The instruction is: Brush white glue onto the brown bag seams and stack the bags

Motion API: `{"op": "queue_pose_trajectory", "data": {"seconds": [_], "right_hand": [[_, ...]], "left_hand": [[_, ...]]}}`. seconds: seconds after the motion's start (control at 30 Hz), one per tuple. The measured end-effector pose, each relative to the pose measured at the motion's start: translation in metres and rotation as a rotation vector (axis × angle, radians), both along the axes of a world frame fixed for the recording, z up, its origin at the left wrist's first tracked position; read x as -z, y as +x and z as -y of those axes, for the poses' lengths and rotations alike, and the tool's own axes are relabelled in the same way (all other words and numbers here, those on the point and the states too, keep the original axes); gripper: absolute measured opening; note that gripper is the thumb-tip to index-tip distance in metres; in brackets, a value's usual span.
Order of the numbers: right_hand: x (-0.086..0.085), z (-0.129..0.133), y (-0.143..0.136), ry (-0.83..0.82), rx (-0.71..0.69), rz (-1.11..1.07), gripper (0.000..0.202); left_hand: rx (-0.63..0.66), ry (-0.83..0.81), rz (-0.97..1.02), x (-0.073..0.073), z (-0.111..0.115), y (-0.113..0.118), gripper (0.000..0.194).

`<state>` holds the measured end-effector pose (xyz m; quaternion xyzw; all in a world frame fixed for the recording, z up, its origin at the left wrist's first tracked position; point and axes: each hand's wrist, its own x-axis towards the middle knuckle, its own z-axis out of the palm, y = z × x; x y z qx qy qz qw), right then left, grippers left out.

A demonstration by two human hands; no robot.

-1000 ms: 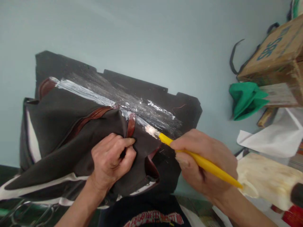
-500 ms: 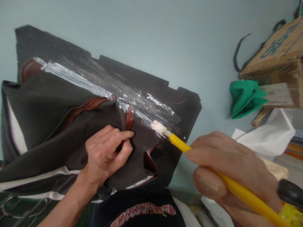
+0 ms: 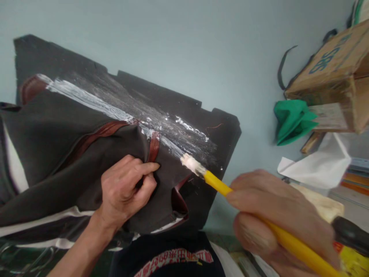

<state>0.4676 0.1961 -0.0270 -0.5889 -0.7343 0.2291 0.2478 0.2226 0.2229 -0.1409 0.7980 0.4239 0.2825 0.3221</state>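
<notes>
My left hand (image 3: 127,190) is closed, its thumb and forefinger pinching a dark grey fabric piece (image 3: 63,111) beside a short brown leather-like strip (image 3: 154,145). My right hand (image 3: 276,219) grips a brush (image 3: 217,182) by its yellow handle. The bristles, loaded with thick white paste, touch the fabric's edge to the right of the strip. A streaky white coat (image 3: 89,100) runs along that edge, from a brown corner at upper left down to the brush. Under the fabric lies a black board (image 3: 221,129) with notched edges, smeared with white.
At the right stand a cardboard box (image 3: 325,80), a green cloth (image 3: 294,121) and a sheet of white paper (image 3: 317,163). A black handle (image 3: 350,234) shows at lower right. Dark cloth with red lettering (image 3: 175,259) is at the bottom. The surface behind the board is pale blue-grey.
The whole view has shifted slightly left. The brush tip sits a little lower, still at the fabric's edge. My left hand keeps its pinch on the fabric.
</notes>
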Motion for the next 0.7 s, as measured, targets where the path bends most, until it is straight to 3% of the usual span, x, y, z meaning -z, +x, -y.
{"op": "queue_pose_trajectory", "data": {"seconds": [0.1,0.17,0.3,0.4,0.53,0.63,0.7], "right_hand": [[0.038,0.000,-0.007,0.091,-0.001,-0.084,0.017],[0.051,0.006,-0.003,0.080,0.028,-0.106,0.020],[0.046,0.021,0.010,0.038,0.123,-0.212,0.020],[0.040,0.023,0.015,0.043,0.374,-0.419,0.018],[0.049,0.010,0.014,0.024,0.626,-0.540,0.029],[0.061,-0.002,0.017,0.005,0.677,-0.615,0.037],[0.067,-0.009,0.020,-0.036,0.569,-0.640,0.037]], "left_hand": [[0.014,0.004,-0.020,-0.001,0.000,-0.001,0.023],[0.021,0.007,-0.051,-0.001,0.000,-0.001,0.022],[0.029,0.016,-0.067,-0.001,0.000,-0.001,0.024],[0.045,0.032,-0.061,-0.002,-0.001,-0.001,0.025],[0.057,0.048,-0.071,-0.003,-0.003,-0.001,0.027],[0.066,0.047,-0.086,-0.003,-0.002,-0.001,0.027],[0.064,0.049,-0.095,-0.003,-0.002,-0.001,0.027]]}}
